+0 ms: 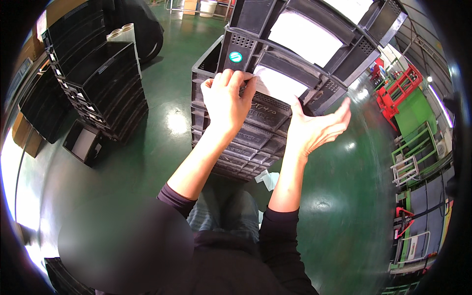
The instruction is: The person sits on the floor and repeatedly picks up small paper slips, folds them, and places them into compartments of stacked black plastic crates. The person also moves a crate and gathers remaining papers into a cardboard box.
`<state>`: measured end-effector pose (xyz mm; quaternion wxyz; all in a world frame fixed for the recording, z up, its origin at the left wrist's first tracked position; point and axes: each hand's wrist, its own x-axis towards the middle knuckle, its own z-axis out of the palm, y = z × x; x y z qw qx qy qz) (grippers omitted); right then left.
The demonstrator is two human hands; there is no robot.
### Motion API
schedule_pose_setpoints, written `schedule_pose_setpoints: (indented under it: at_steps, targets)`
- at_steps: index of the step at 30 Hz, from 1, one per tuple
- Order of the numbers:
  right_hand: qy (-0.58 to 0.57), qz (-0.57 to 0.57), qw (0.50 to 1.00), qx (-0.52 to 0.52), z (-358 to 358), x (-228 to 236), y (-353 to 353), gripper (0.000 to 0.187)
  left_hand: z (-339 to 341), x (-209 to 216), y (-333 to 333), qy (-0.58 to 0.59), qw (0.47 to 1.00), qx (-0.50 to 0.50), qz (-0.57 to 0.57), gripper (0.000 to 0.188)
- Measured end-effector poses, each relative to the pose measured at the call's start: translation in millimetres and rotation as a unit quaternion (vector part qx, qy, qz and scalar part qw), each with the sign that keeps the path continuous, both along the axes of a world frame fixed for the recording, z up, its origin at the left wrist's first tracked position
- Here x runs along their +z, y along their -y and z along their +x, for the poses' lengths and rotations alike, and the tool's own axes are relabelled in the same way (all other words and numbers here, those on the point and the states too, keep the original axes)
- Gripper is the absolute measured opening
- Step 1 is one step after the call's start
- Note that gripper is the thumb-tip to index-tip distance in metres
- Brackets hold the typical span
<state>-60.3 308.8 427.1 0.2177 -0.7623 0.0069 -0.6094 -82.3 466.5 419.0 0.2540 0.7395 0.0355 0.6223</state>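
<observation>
In front of me rises a stack of black plastic crates [236, 132]. A white paper label [279, 84] lies against the side of one upper crate. My left hand [228, 96] pinches the label's left end between thumb and fingers. At the other end, my right hand [317, 125] has its thumb against the label's lower right edge, its fingers stretched out and apart. Another white label [306, 38] sits on the crate above, and part of a further one [350, 9] shows higher up. A round green sticker [236, 57] is on the crate left of the labels.
More black crates [103, 83] stand stacked at the left, with a small black bin [82, 142] on the green floor [339, 221] beside them. White paper scraps [268, 180] lie by the stack's foot. Red equipment [400, 91] and green-framed carts [415, 147] line the right side.
</observation>
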Motion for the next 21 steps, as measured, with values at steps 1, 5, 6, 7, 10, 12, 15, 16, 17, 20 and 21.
schedule_pose_setpoints:
  at_steps: [1,5,6,7,10,12,15,16,17,20,21]
  targets:
    - [0.041,0.009,0.999,0.030,4,-2,2,0.119,0,0,0,-0.002,1.000,0.002,0.001,0.010]
    - [-0.001,0.113,0.972,0.203,12,-13,7,0.121,0,0,-2,0.001,1.000,-0.006,-0.002,0.010]
    - [-0.009,0.114,0.974,0.198,13,-14,9,0.119,0,0,-2,0.002,1.000,0.009,0.007,0.011]
    - [-0.018,0.114,0.975,0.191,12,-16,11,0.117,0,-1,-2,0.003,1.000,0.024,0.017,0.011]
    - [-0.027,0.116,0.977,0.175,11,-16,13,0.111,0,0,0,0.009,0.997,0.068,0.036,0.015]
    - [-0.024,0.113,0.979,0.167,10,-15,13,0.108,1,-1,3,0.007,0.996,0.081,0.036,0.022]
    - [-0.019,0.107,0.980,0.164,10,-14,12,0.105,2,-1,2,0.001,0.995,0.095,0.010,0.038]
    - [-0.020,0.109,0.980,0.165,9,-14,13,0.104,2,-1,-1,0.001,0.994,0.107,-0.002,0.043]
    - [-0.023,0.112,0.979,0.166,9,-14,13,0.103,2,-2,-4,0.003,0.993,0.119,-0.015,0.049]
    - [-0.016,0.099,0.983,0.155,10,-15,13,0.101,3,-2,-10,0.058,0.990,0.126,-0.017,0.076]
    - [-0.011,0.101,0.981,0.164,11,-15,13,0.100,5,-1,-11,0.104,0.985,0.138,-0.010,0.082]
